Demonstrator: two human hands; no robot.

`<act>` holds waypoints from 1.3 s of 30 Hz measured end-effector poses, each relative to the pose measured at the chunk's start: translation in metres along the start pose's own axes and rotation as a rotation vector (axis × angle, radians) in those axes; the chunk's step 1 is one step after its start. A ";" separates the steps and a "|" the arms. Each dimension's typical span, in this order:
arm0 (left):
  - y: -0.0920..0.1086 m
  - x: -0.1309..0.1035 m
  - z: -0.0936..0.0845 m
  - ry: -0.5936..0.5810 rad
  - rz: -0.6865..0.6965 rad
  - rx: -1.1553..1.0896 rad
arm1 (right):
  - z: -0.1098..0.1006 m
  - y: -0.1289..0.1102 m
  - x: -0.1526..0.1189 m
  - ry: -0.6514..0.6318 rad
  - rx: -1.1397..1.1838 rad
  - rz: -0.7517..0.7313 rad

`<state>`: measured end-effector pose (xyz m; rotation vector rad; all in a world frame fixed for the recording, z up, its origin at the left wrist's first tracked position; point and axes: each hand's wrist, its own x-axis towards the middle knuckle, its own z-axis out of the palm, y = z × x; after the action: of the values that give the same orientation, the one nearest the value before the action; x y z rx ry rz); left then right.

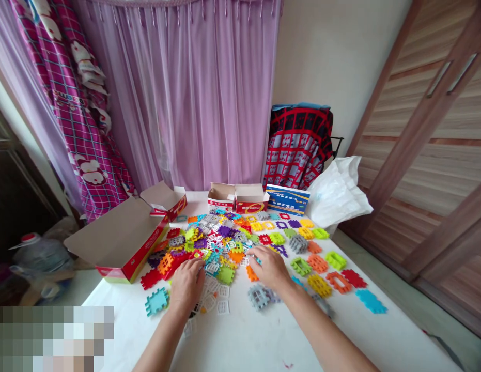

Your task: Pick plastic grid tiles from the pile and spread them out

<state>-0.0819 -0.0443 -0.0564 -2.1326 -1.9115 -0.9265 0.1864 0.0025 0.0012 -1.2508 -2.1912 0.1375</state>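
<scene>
A heap of colourful interlocking plastic building pieces [226, 274] is spread over the white table. At its near left side is my left hand [187, 285], fingers bent and held close together. Whatever lies under those fingers is hidden. Beside it are a red piece [151, 279] and a turquoise square piece [157, 301]. My right hand [269, 267] reaches into the heap's right side, with a gap between thumb and fingers. An orange piece [251, 274] and small white window pieces [245, 262] are close to its fingertips. A grey block [259, 297] sits below its wrist.
Open red boxes [127, 240] stand at the left, with smaller open boxes [251, 199] and a blue box [288, 200] at the back. A white plastic bag [339, 191] is at the back right corner. Separate pieces [339, 281] lie along the table's right side.
</scene>
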 end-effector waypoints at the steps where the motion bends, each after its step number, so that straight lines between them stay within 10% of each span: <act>1: -0.001 0.004 0.004 0.001 0.002 -0.008 | 0.004 0.000 0.020 -0.039 -0.020 0.041; 8: -0.016 0.008 0.026 0.058 0.017 -0.095 | 0.045 0.021 0.125 -0.237 -0.244 0.137; 17: -0.018 -0.003 0.032 0.113 0.017 -0.078 | 0.088 0.039 0.185 -0.496 -0.273 0.063; 26: -0.022 -0.004 0.033 0.138 0.037 -0.065 | 0.092 0.037 0.175 -0.369 -0.156 0.214; 33: -0.024 0.005 0.025 0.184 0.133 0.027 | 0.057 0.042 0.139 -0.207 0.137 0.422; 39: 0.023 0.027 -0.001 0.033 -0.162 -0.304 | 0.025 0.045 0.087 -0.244 0.892 0.544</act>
<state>-0.0603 -0.0257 -0.0345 -2.1204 -2.0655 -1.3533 0.1741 0.1028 0.0032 -1.2555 -1.5566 1.3698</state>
